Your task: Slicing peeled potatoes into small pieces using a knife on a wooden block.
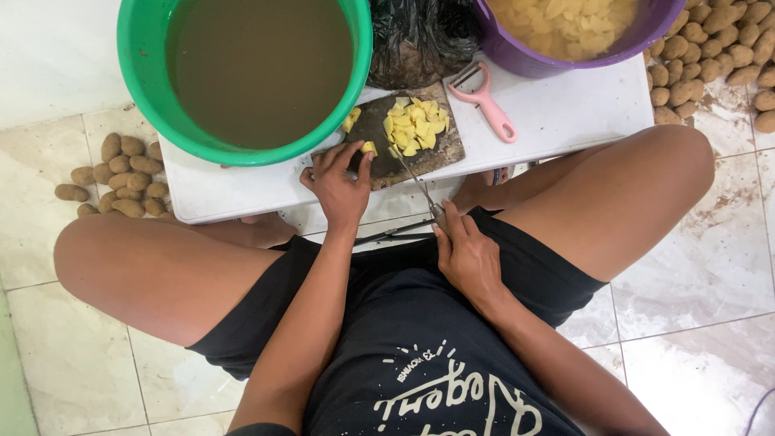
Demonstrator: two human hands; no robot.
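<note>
On cutting board: left hand fingers pinching potato piece; right hand gripping knife.

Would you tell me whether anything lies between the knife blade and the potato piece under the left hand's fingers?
Nothing visible does. The left hand pins the potato piece on the cutting board, and the knife in the right hand lies right beside it over bare board.
</note>
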